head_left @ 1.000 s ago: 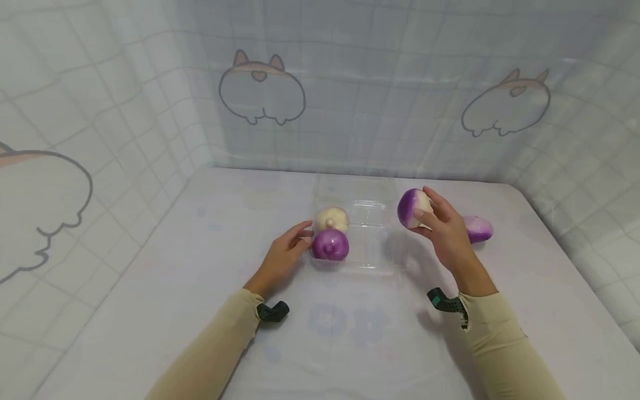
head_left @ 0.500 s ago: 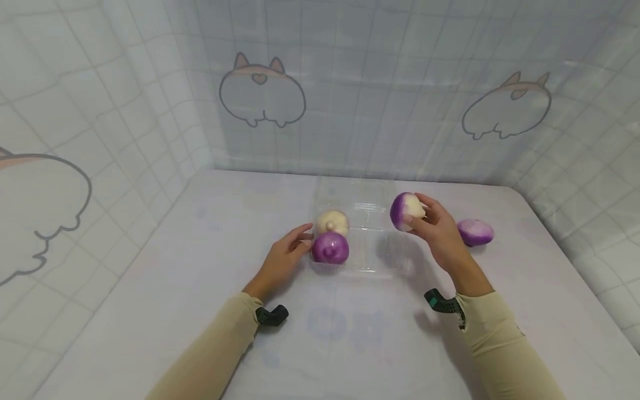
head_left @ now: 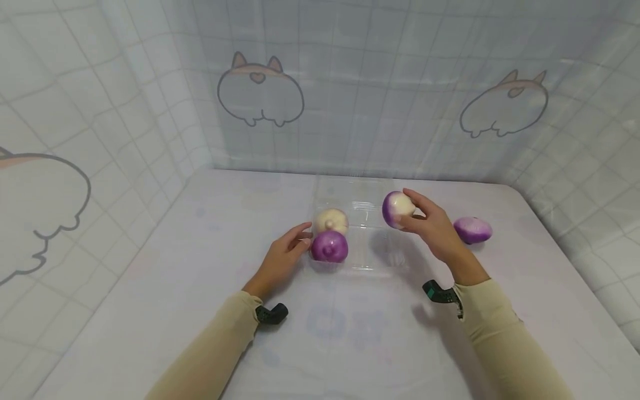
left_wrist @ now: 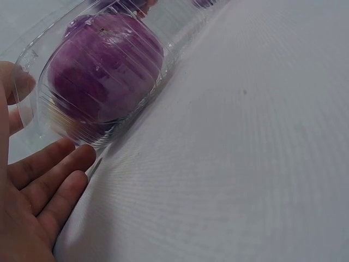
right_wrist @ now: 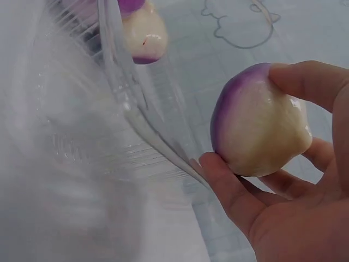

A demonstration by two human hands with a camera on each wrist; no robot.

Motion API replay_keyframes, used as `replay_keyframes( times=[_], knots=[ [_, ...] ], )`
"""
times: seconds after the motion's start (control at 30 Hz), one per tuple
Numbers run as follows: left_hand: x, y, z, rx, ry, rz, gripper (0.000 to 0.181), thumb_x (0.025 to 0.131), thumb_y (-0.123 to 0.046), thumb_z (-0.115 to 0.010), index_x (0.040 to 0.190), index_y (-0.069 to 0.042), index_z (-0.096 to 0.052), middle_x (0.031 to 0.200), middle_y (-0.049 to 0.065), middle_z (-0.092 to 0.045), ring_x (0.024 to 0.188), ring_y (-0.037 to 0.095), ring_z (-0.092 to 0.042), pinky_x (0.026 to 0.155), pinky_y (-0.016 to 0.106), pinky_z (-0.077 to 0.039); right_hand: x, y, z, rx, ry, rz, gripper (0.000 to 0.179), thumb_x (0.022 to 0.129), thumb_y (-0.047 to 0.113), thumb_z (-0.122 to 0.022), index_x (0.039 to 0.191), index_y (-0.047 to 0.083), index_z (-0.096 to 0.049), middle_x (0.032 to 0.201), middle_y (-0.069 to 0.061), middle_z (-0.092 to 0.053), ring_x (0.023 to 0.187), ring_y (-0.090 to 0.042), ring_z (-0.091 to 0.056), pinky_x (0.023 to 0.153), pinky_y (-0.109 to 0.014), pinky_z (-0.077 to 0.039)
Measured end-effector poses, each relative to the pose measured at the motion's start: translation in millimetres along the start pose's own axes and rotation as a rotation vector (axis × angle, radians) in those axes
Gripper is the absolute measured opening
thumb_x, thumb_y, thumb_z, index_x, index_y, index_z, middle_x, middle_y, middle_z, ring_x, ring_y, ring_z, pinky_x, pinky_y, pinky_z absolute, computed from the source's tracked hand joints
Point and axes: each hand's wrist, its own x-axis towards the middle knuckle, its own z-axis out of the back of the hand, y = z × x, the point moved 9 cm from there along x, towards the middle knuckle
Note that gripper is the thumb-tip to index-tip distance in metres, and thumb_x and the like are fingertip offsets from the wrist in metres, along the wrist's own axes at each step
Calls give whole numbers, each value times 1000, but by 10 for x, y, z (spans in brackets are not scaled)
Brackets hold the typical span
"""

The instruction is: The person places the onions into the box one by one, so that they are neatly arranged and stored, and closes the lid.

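Note:
In the head view, my right hand (head_left: 435, 230) holds a purple-and-white turnip (head_left: 398, 209) by its sides, above the right part of a clear plastic clamshell box (head_left: 367, 250). The right wrist view shows thumb and fingers around this turnip, its cream end with a small nub facing the palm. My left hand (head_left: 281, 256) rests at the box's left wall, fingers loosely extended and touching the plastic. Inside the box on the left sit a cream-ended turnip (head_left: 331, 221) and, in front of it, a purple-ended turnip (head_left: 329, 247). Another turnip (head_left: 473, 230) lies on the table right of the box.
The box's lid (head_left: 355, 189) lies folded back toward the rear wall. A pale cloth covers the table (head_left: 225, 344). Grid-patterned curtains (head_left: 380, 100) with cartoon drawings hang behind and on both sides.
My right hand has carried the held turnip leftward, from beside the box to over its right side. The left hand and the turnips in the box have stayed in place.

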Motion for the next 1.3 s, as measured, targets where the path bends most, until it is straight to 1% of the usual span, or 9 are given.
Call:
replay_keyframes(
  times=[0.13,0.23,0.4,0.57,0.63,0.83,1.07,1.13,1.3],
  knots=[
    [1,11,-2,-6,-1,14,45,104,-30,-56,148,-29,-49,129,2,-63,119,18,-59,104,44,-44,36,22,-23,-114,24,-5,80,92,20,-74,158,10,-30,156,-11,-35,123,-34,-53,88,-23,-51],
    [7,19,-6,-9,-1,20,46,104,-26,-55,149,-24,-48,131,6,-63,119,20,-59,103,44,-45,53,47,-51,-173,36,-5,80,92,20,-74,157,8,-29,150,-16,-40,122,-35,-53,89,-26,-50],
    [22,22,-15,-8,3,12,47,105,-20,-53,151,-15,-46,132,14,-62,118,27,-60,102,49,-44,65,64,-86,-221,52,-14,78,92,21,-74,157,9,-32,141,-19,-47,123,-36,-53,96,-42,-48],
    [25,13,-16,-4,2,-4,46,104,-28,-55,150,-24,-48,130,6,-64,115,20,-61,100,45,-46,93,78,-110,-268,77,-4,78,90,25,-76,156,15,-36,147,-14,-45,127,-35,-52,100,-53,-46],
    [22,11,-14,-5,1,-5,45,104,-31,-55,149,-28,-49,128,1,-64,115,17,-61,100,44,-46,111,85,-119,-291,83,4,79,89,28,-77,156,17,-36,150,-11,-44,125,-35,-54,98,-52,-48],
    [1,9,4,3,-1,-8,46,103,-33,-56,148,-28,-49,128,0,-64,117,17,-60,101,45,-46,156,86,-160,-312,96,12,83,88,30,-79,157,19,-35,155,-4,-40,113,-34,-62,92,-48,-51],
    [9,-8,-17,3,4,-10,46,104,-31,-56,149,-26,-49,129,4,-64,117,20,-61,102,46,-45,156,50,-128,-366,73,-16,83,88,32,-79,156,15,-34,150,-13,-43,117,-38,-59,91,-49,-51],
    [18,26,-8,14,-1,-14,46,103,-32,-56,148,-28,-50,128,2,-65,116,18,-61,101,45,-45,154,60,-128,-372,69,-11,82,88,31,-79,155,13,-35,148,-13,-45,117,-37,-58,91,-49,-52],
    [4,1,3,34,-8,-17,46,103,-32,-56,148,-27,-49,126,0,-65,114,17,-61,99,44,-46,136,85,-160,-374,77,9,79,88,28,-79,154,13,-38,146,-11,-48,119,-36,-58,90,-48,-52]
  ],
)
